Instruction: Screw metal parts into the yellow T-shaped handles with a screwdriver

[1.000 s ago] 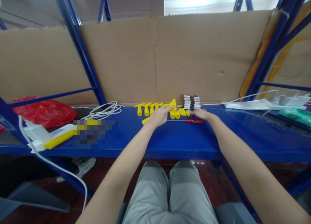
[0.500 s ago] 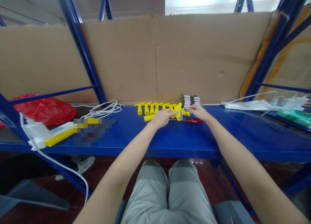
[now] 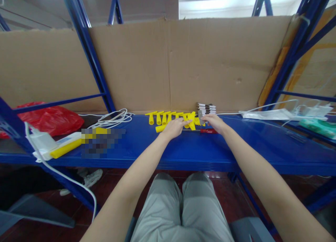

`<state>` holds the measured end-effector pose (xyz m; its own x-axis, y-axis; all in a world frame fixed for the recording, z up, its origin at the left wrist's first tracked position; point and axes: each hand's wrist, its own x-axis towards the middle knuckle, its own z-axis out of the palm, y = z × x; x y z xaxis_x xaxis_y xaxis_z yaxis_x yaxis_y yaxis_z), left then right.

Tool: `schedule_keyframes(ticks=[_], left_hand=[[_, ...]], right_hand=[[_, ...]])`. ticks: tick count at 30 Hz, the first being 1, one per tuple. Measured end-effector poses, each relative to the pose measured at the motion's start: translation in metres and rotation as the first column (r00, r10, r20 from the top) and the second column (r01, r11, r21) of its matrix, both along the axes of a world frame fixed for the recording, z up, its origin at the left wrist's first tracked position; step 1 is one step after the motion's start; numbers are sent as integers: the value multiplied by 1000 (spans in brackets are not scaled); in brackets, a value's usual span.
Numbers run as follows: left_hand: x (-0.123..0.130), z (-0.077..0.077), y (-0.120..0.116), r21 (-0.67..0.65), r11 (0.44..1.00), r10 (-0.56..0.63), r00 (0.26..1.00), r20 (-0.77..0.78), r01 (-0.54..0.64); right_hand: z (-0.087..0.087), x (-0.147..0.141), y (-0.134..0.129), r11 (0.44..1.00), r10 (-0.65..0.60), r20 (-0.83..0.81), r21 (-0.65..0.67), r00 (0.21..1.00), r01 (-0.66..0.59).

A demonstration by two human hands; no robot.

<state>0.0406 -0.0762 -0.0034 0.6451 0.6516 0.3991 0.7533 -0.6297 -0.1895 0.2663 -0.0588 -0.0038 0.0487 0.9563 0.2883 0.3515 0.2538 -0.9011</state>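
Several yellow plastic pieces (image 3: 159, 118) stand in a row at the back of the blue shelf (image 3: 141, 140). My left hand (image 3: 173, 128) is closed on a yellow piece (image 3: 192, 123) at the row's right end. Pinched in my right hand (image 3: 214, 122) is a small grey flat piece (image 3: 201, 116), just right of that yellow piece. Behind it lies a stack of white and dark pieces (image 3: 210, 108). A screwdriver with a red handle (image 3: 208, 130) lies below my right hand. Another yellow tube (image 3: 159, 128) lies left of my left hand.
Coiled white cable (image 3: 115, 119), a red plastic bag (image 3: 56, 119) and a white power strip with a yellow tube (image 3: 65, 149) are at the left. A white packet (image 3: 267, 114) and a green packet (image 3: 319, 127) lie at the right. Cardboard (image 3: 204, 60) backs the shelf.
My right hand has moved slightly left, and the grey piece now shows upright at its fingertips. My left hand remains at nearly the same spot.
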Motion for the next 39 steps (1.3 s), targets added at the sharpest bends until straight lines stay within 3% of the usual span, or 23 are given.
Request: schedule_keyframes(ticks=[3, 6, 9, 11, 19, 27, 39], left_hand=[[-2, 1, -1, 15, 1000, 11, 1000, 7, -11], [-2, 2, -3, 6, 1000, 15, 1000, 8, -15], [-1, 3, -5, -7, 1000, 1, 1000, 6, -1], [-1, 4, -6, -9, 1000, -7, 1000, 8, 7], [-2, 2, -3, -1, 1000, -13, 1000, 24, 13], [-2, 1, -1, 1, 1000, -30, 999, 25, 30], [-1, -1, 0, -5, 999, -36, 998, 49, 36]], right_hand=[[3, 24, 6, 974, -225, 52, 37, 973, 223], [0, 53, 11, 883, -467, 343, 133, 815, 450], [-6, 75, 13, 816, -525, 501, 69, 688, 574], [-11, 84, 15, 789, -537, 536, 48, 651, 612], [-25, 97, 25, 741, -576, 472, -45, 668, 670], [-28, 100, 29, 752, -514, 555, -75, 654, 655], [-36, 106, 40, 735, -561, 508, -58, 653, 676]])
